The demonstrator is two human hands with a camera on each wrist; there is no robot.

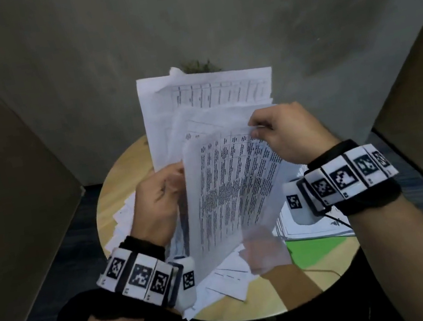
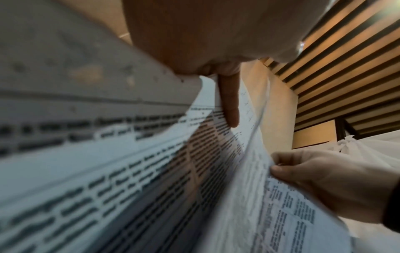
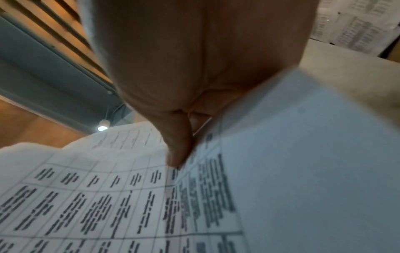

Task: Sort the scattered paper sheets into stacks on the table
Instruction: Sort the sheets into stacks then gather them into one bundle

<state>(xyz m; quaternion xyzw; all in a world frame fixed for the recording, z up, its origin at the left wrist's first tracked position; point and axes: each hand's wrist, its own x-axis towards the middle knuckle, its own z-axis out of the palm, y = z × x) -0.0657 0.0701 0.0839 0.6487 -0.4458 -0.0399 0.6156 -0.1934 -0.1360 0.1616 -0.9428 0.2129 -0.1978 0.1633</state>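
Sorting is judged partly done. A fan of printed paper sheets (image 1: 213, 131) is held up above the round table (image 1: 112, 183), not yet laid down. Loose sheets (image 1: 125, 221) are seen scattered near the table's left edge and more (image 1: 225, 279) toward its near edge; a flatter pile (image 1: 315, 229) is seen at the right edge, partly over a green sheet (image 1: 313, 249). Whether that pile is a finished stack cannot be told.

The held fan is gripped at its lower left by the left hand (image 1: 158, 203), fingers curled round the edges. The front sheet (image 1: 234, 184) is pinched at its upper right corner by the right hand (image 1: 285, 136), thumb and fingertip closed on it, apparently being peeled from the rest. Both hands are raised well clear of the tabletop.
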